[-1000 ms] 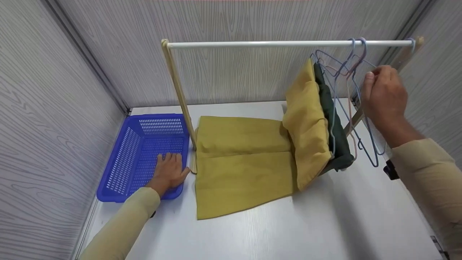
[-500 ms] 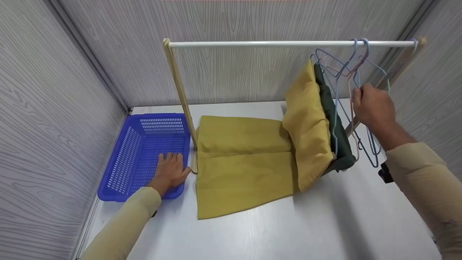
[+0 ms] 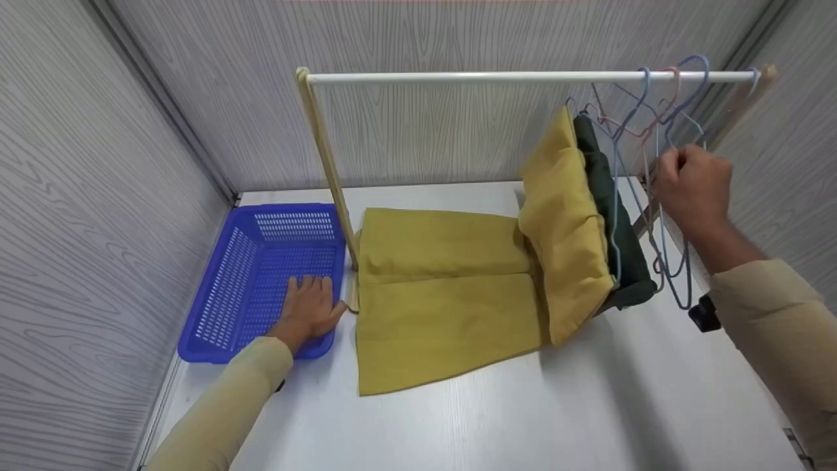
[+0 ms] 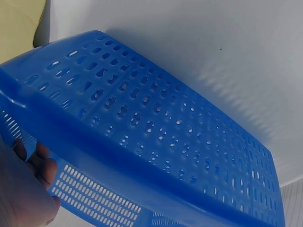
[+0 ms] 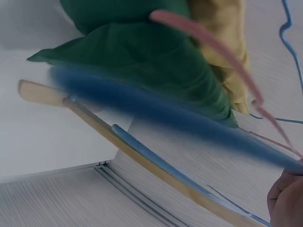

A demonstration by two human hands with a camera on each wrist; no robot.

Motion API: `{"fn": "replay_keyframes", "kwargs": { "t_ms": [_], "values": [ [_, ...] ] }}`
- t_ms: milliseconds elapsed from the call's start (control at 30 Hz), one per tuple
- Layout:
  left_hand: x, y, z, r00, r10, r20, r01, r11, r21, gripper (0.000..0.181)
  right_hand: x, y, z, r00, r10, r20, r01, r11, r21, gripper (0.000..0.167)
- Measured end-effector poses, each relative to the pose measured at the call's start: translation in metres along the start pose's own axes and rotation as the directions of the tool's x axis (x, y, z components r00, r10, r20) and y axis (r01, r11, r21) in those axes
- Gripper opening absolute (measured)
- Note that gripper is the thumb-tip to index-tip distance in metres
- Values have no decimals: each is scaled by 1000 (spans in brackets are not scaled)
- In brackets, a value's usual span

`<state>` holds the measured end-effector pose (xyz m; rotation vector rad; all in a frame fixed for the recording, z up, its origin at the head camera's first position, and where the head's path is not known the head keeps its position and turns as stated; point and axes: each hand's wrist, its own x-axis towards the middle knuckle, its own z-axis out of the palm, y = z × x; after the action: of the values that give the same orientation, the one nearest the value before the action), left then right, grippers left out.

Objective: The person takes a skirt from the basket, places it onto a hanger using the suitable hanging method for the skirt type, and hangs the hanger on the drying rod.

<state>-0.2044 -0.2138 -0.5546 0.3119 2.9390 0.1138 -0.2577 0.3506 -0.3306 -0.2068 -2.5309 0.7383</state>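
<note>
My right hand grips a blue hanger at the right of the rack. Its hook shows above the white rod; whether it still touches the rod I cannot tell. The right wrist view has this hanger blurred, running into the hand. A pink hanger and another blue hanger hang to its left. Beyond them hang folded yellow cloth and dark green cloth. My left hand rests over the right side of the blue basket, fingers extended.
An olive-yellow cloth lies spread on the white table beneath the rod. The rack's left wooden leg stands between basket and cloth. One more blue hook sits at the rod's right end. Grey wood-grain panels enclose the table.
My right hand first lowered and moved left, taking hold of the blue hanger, then shifted slightly right and up. That hanger's hook rose and moved right past the pink one. My left hand stayed put.
</note>
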Motion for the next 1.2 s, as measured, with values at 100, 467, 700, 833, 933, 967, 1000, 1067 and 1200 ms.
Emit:
{"fn": "replay_keyframes", "kwargs": {
  "t_ms": [100, 467, 700, 833, 933, 967, 1000, 1067, 1200],
  "values": [
    [1, 0, 0, 1000, 2, 8, -2, 1000, 1, 71, 3, -1, -6, 996, 87, -5, -86, 991, 107, 38],
    [1, 2, -1, 1000, 2, 20, -2, 1000, -3, 72, -18, -12, 5, 993, 115, 16, -85, 624, 777, 33],
    [1, 1, 0, 1000, 6, -19, -6, 1000, -7, 68, -33, -31, 12, 994, 95, -51, -10, 552, 834, 34],
    [0, 1, 1, 1000, 9, -27, -9, 1000, -1, 67, -45, -42, 19, 994, 77, -73, 8, 635, 772, 30],
    [-1, 1, 1, 1000, 2, -10, -2, 1000, -5, 69, -55, -48, 28, 991, 2, -134, 88, 745, 661, 26],
    [-1, 1, 1, 1000, 0, -5, 0, 1000, -4, 69, -58, -50, 31, 988, -29, -151, 118, 767, 631, 24],
    [-1, 1, 1, 1000, -1, -2, 1, 1000, -3, 69, -60, -52, 34, 984, -62, -167, 152, 783, 603, 22],
    [-1, 2, 0, 1000, -3, 1, 3, 1000, 3, 69, -66, -56, 37, 978, -107, -179, 191, 801, 568, 18],
    [-1, 2, -1, 1000, -5, 8, 5, 1000, 7, 70, -75, -62, 43, 977, -156, -144, 209, 818, 536, 11]
  ]
}}
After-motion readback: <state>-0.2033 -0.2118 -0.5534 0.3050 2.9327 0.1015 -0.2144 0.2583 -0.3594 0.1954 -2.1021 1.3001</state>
